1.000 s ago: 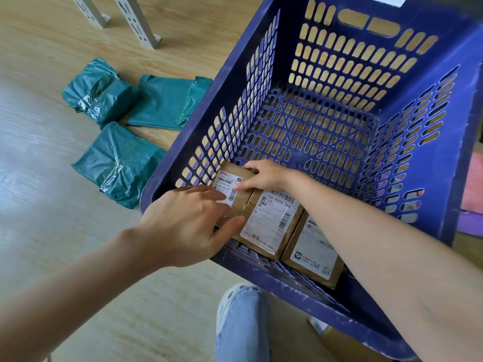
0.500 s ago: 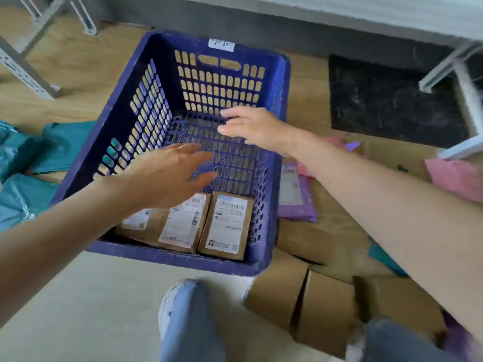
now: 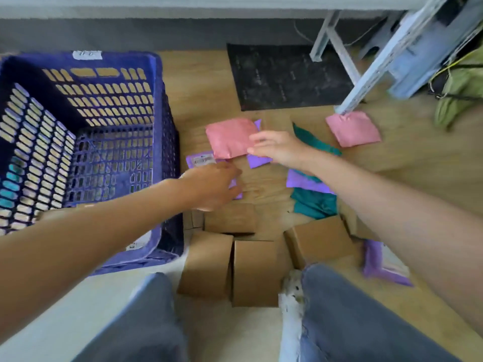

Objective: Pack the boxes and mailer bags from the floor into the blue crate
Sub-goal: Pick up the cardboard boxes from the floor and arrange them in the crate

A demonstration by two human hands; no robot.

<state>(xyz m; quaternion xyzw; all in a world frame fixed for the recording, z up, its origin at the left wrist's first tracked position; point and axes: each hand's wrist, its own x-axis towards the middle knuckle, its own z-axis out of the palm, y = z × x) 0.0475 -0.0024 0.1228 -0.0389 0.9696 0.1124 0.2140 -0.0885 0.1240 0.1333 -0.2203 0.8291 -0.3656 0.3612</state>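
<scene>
A puffy pink mailer bag point(image 3: 230, 138) lies on the floor point(image 3: 203, 82) at the slotted blue crate's point(image 3: 160, 82) 3 o'clock. The right hand point(image 3: 281, 150), fingers straight, touches its edge. The left hand's point(image 3: 211, 186) grip is too blurred to tell.

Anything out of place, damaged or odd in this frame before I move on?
Nothing stands out. A pink bag, a purple bag and a teal bag lie loosely overlapping others on the floor beside the blue crate, with plain boxes nearer the person. None looks torn or crushed, though the picture is blurred.
</scene>
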